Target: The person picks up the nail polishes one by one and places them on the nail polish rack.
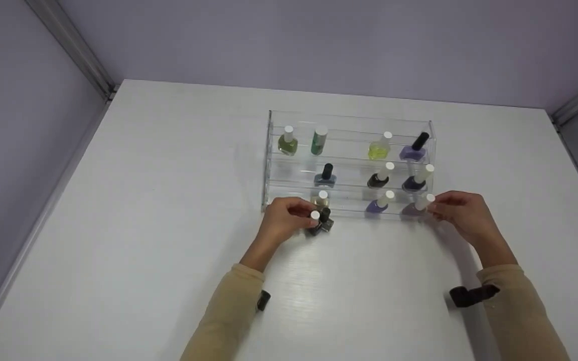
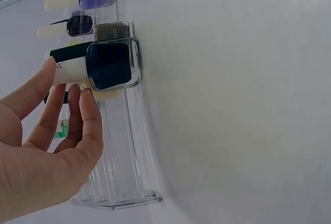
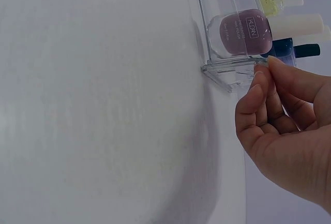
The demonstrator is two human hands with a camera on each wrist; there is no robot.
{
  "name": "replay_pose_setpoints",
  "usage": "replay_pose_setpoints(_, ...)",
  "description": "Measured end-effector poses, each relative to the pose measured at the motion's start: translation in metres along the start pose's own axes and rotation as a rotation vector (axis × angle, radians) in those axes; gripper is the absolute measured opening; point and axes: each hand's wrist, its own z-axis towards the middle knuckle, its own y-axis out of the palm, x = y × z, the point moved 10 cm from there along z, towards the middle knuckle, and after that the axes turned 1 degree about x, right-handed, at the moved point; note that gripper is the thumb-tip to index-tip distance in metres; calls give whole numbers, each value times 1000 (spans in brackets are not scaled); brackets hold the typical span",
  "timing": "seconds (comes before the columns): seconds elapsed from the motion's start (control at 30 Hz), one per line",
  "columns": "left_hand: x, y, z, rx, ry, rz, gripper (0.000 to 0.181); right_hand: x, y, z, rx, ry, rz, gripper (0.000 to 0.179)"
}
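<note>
My left hand (image 1: pixel 283 220) pinches the white cap of a dark blue nail polish bottle (image 2: pixel 109 64) between thumb and fingers, in front of a clear tiered display rack (image 1: pixel 351 120). Right beside that bottle is a glittery nail polish bottle (image 1: pixel 327 225) with a black cap, partly hidden by it. At the rack's front right corner, my right hand (image 1: pixel 462 215) pinches the clear side edge with thumb and index finger. Close to those fingertips stands a mauve nail polish bottle (image 3: pixel 245 32) with a white cap, on the lowest tier.
Several other nail polish bottles stand on the rack's tiers, among them green (image 1: pixel 287 144), yellow (image 1: pixel 378 150) and purple (image 1: pixel 377 206) ones. The white table (image 1: pixel 168 200) extends around the rack. Behind it rises a pale lilac wall (image 1: pixel 319 45).
</note>
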Motion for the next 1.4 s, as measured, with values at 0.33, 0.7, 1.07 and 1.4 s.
replay_pose_setpoints(0.33, 0, 0, 0, 3, -4, 14, 20, -1, 0, -1, 2, 2, -15, 4)
replay_pose_setpoints(0.7, 2, -1, -1, 3, 13, 43, 17, 0, -1, 1, 9, 6, -54, 6)
replay_pose_setpoints(1.07, 5, -2, -2, -3, 40, 45, 18, 2, -3, 3, 15, 28, -79, 3)
replay_pose_setpoints(1.4, 3, -1, 0, -11, 17, 43, 18, 4, -2, 2, 4, 40, -40, 4)
